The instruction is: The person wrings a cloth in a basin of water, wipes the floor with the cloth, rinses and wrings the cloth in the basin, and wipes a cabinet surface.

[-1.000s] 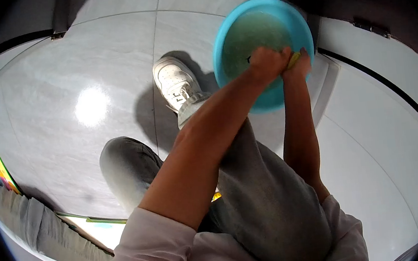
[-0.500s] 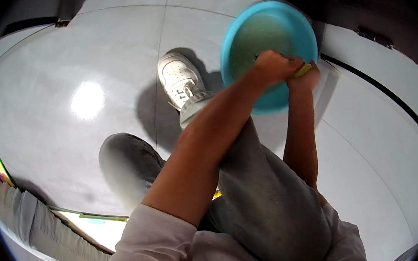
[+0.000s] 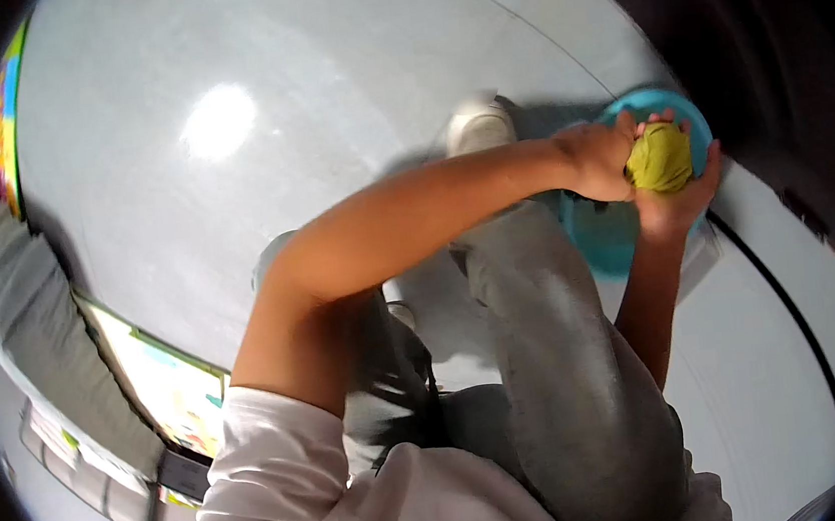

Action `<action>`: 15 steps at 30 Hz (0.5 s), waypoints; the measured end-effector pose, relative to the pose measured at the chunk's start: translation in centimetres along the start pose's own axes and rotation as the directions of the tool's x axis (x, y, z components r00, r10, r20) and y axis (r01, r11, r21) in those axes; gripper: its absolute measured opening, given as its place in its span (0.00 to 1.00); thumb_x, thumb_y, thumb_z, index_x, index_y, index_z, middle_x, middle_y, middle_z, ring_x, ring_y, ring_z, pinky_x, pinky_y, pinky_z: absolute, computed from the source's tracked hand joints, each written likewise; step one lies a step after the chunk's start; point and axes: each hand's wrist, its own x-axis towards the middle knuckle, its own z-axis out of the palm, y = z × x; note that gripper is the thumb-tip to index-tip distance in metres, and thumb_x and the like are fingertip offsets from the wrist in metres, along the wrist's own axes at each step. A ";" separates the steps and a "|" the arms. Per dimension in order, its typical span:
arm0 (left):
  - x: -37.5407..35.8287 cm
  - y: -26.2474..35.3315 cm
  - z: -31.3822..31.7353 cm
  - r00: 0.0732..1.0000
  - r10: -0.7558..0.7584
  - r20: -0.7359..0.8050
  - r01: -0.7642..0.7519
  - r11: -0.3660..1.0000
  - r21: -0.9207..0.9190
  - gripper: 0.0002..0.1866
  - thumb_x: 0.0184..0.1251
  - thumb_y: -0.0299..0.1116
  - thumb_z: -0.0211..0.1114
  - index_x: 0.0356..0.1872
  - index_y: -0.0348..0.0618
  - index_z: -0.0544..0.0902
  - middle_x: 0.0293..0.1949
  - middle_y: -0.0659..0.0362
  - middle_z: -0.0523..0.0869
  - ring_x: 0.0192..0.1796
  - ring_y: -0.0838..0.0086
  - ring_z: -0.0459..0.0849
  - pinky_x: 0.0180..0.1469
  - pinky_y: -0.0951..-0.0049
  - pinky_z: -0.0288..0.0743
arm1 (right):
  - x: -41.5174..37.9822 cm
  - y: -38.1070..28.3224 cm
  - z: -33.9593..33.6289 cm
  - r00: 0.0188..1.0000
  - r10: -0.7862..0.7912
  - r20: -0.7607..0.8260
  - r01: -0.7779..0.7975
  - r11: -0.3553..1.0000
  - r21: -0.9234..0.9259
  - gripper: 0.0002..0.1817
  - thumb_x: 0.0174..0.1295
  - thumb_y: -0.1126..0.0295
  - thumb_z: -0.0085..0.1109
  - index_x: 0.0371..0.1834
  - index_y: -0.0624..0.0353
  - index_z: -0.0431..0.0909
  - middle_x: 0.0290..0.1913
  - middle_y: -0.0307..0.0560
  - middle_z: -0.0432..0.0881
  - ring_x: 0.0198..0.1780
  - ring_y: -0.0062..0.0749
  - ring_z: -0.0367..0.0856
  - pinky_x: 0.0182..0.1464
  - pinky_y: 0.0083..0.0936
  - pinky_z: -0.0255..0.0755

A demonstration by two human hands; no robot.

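A crumpled yellow-green cloth [image 3: 660, 159], bunched into a ball, sits between my two hands. My left hand [image 3: 597, 160] reaches across from the left and presses against the cloth's left side. My right hand [image 3: 681, 197] cups it from below and the right, fingers curled up around it. Beneath both hands stands a light blue basin [image 3: 611, 260] on the floor, partly hidden by them. Cloudy water shows in the basin in the earlier view; now little of its inside can be seen.
My white shoe [image 3: 481, 126] and bent knees are left of the basin. Dark furniture [image 3: 770, 56] rises at the right, with a black curved strip [image 3: 789, 310] along the pale floor. Grey fabric [image 3: 47, 326] and a colourful panel [image 3: 3, 130] line the left.
The hands have lifted and turned, and the cloth now shows as a compact ball where only a small edge was visible. My view has shifted, placing the basin farther right and lower.
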 end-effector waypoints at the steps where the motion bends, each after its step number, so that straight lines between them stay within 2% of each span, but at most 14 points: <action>1: -1.6 -0.3 -1.6 0.996 -0.002 -0.094 -0.004 0.998 -0.068 0.37 0.58 0.41 0.72 0.60 0.29 0.62 0.41 0.36 0.86 0.47 0.45 0.87 0.51 0.56 0.81 | -0.4 0.9 3.1 1.000 -0.014 -0.020 0.013 0.999 -0.038 0.25 0.73 0.50 0.52 0.58 0.60 0.73 0.55 0.56 0.82 0.54 0.47 0.81 0.57 0.42 0.77; 2: -3.2 -0.3 -3.3 0.982 -0.009 -0.188 -0.016 0.991 -0.132 0.36 0.59 0.41 0.72 0.60 0.31 0.63 0.40 0.37 0.86 0.46 0.46 0.88 0.50 0.57 0.81 | -0.6 2.0 5.1 0.999 -0.029 -0.038 0.026 0.997 -0.076 0.27 0.72 0.50 0.54 0.61 0.61 0.72 0.58 0.57 0.81 0.57 0.49 0.81 0.59 0.43 0.76; 4: -6.8 -0.3 -6.7 0.943 -0.060 -0.327 -0.015 0.975 -0.223 0.34 0.59 0.41 0.73 0.59 0.35 0.64 0.39 0.40 0.86 0.44 0.50 0.87 0.49 0.59 0.80 | 2.2 4.7 5.6 0.975 -0.006 0.223 0.107 0.889 -0.446 0.29 0.70 0.53 0.59 0.67 0.60 0.69 0.63 0.59 0.79 0.64 0.49 0.78 0.66 0.44 0.71; 6: -10.7 -1.1 -9.9 0.906 -0.130 -0.402 0.004 0.954 -0.299 0.31 0.60 0.40 0.73 0.57 0.39 0.66 0.38 0.45 0.86 0.43 0.57 0.87 0.47 0.61 0.79 | 4.2 7.5 6.6 0.912 0.153 0.380 0.105 0.809 -0.578 0.30 0.70 0.58 0.61 0.70 0.62 0.67 0.65 0.59 0.77 0.67 0.48 0.75 0.71 0.43 0.67; 8: -14.1 -4.8 -11.6 0.854 -0.090 -0.512 -0.125 0.921 -0.369 0.28 0.60 0.39 0.73 0.56 0.42 0.69 0.37 0.52 0.85 0.42 0.65 0.85 0.46 0.67 0.78 | 2.1 10.5 11.7 0.804 0.399 0.442 -0.094 0.818 -0.568 0.28 0.72 0.63 0.60 0.70 0.65 0.67 0.65 0.58 0.76 0.69 0.45 0.74 0.73 0.41 0.65; 9: -17.2 -5.2 -12.8 0.847 -0.149 -0.511 -0.053 0.932 -0.359 0.25 0.61 0.39 0.71 0.55 0.41 0.72 0.40 0.56 0.85 0.44 0.71 0.84 0.47 0.72 0.77 | 1.0 11.9 14.0 0.730 0.505 0.461 -0.189 0.797 -0.574 0.27 0.72 0.66 0.60 0.70 0.67 0.67 0.66 0.58 0.76 0.70 0.43 0.73 0.74 0.39 0.64; 10: -19.9 -6.3 -13.3 0.818 -0.127 -0.561 -0.090 0.935 -0.342 0.25 0.62 0.41 0.70 0.57 0.42 0.74 0.43 0.57 0.84 0.45 0.74 0.83 0.48 0.74 0.76 | -0.1 13.3 15.9 0.746 0.503 0.436 -0.099 0.732 -0.674 0.25 0.73 0.67 0.59 0.68 0.70 0.68 0.63 0.54 0.77 0.67 0.41 0.75 0.72 0.39 0.66; 11: -22.9 -6.9 -13.6 0.812 -0.196 -0.550 -0.083 0.894 -0.440 0.23 0.64 0.40 0.68 0.56 0.42 0.78 0.46 0.58 0.84 0.47 0.76 0.82 0.50 0.76 0.75 | -0.9 15.0 16.6 0.675 0.557 0.483 -0.088 0.711 -0.698 0.25 0.73 0.68 0.59 0.68 0.69 0.68 0.63 0.54 0.78 0.67 0.40 0.76 0.71 0.39 0.67; 13: -27.9 -8.1 -13.8 0.758 -0.250 -0.602 -0.093 0.873 -0.479 0.21 0.66 0.39 0.67 0.57 0.40 0.79 0.46 0.58 0.85 0.49 0.75 0.83 0.52 0.76 0.76 | -1.6 18.0 18.4 0.519 0.643 0.563 -0.036 0.674 -0.738 0.24 0.73 0.69 0.58 0.68 0.68 0.69 0.62 0.53 0.79 0.65 0.39 0.77 0.70 0.39 0.69; 14: -30.5 -8.3 -13.4 0.733 -0.290 -0.615 -0.137 0.823 -0.551 0.22 0.66 0.38 0.67 0.58 0.40 0.79 0.47 0.58 0.85 0.49 0.75 0.84 0.54 0.76 0.76 | -2.5 19.5 19.2 0.465 0.682 0.564 -0.001 0.638 -0.770 0.22 0.76 0.70 0.52 0.70 0.65 0.68 0.64 0.50 0.78 0.66 0.33 0.76 0.68 0.33 0.70; 15: -32.9 -8.3 -12.9 0.709 -0.328 -0.624 -0.184 0.768 -0.613 0.22 0.67 0.38 0.66 0.59 0.39 0.79 0.48 0.58 0.85 0.50 0.75 0.84 0.55 0.75 0.76 | -3.8 20.7 19.8 0.441 0.704 0.556 0.014 0.614 -0.789 0.22 0.75 0.71 0.52 0.70 0.65 0.68 0.63 0.51 0.78 0.65 0.33 0.76 0.67 0.33 0.70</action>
